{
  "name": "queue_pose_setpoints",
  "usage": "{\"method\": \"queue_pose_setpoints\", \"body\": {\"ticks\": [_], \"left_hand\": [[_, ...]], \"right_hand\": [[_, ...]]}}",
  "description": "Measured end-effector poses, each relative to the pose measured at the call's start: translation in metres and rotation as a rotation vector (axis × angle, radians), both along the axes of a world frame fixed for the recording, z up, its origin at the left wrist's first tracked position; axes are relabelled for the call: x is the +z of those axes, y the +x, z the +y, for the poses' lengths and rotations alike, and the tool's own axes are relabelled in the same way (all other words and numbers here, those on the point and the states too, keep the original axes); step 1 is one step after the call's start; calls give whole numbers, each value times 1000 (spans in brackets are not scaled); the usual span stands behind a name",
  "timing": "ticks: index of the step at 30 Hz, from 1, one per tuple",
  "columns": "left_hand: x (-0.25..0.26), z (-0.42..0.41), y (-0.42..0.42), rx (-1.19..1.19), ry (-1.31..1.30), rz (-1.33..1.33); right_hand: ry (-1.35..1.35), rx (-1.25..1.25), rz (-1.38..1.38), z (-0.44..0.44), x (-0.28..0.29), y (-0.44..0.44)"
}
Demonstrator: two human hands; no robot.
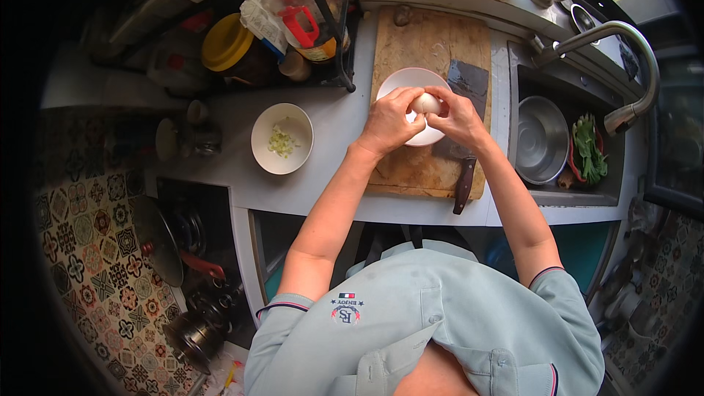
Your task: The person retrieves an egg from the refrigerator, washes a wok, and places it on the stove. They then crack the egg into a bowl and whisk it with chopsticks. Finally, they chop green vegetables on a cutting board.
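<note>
Both of my hands grip one pale egg (426,103) above a white bowl (413,76) with a pink rim. A line that looks like a crack runs in the shell between my thumbs. My left hand (388,121) holds the egg's left side, and my right hand (457,119) its right side. Under the bowl lies a wooden cutting board (410,176). A cleaver rests on the board right of the bowl, its dark blade (468,80) partly hidden by my right hand and its brown handle (465,181) towards me.
Left on the counter stands a white bowl (264,146) with chopped pale green pieces (282,142). The sink at right holds a metal basin (542,140) and leafy greens (588,151) under a curved faucet (641,38). A black rack (342,60) with jars stands back left; pots (195,335) are lower left.
</note>
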State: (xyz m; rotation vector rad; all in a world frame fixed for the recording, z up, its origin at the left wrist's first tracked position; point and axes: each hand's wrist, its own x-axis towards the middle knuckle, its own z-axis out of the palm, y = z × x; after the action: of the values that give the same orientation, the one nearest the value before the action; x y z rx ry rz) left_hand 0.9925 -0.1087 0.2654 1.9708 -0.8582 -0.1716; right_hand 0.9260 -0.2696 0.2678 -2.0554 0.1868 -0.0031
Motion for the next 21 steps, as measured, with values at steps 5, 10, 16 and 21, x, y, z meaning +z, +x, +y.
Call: {"method": "queue_pose_setpoints", "body": {"ticks": [5, 10, 16, 21], "left_hand": [[-3, 3, 6, -56, -62, -31], [-3, 14, 24, -154, 92, -499], [41, 26, 28, -42, 17, -536], [87, 35, 15, 84, -301, -36]], "right_hand": [[-37, 35, -115, -6, -10, -5], [-595, 172, -272, -12, -5, -5], [-726, 138, -397, -18, 48, -4], [-602, 54, -493, -11, 101, -7]]}}
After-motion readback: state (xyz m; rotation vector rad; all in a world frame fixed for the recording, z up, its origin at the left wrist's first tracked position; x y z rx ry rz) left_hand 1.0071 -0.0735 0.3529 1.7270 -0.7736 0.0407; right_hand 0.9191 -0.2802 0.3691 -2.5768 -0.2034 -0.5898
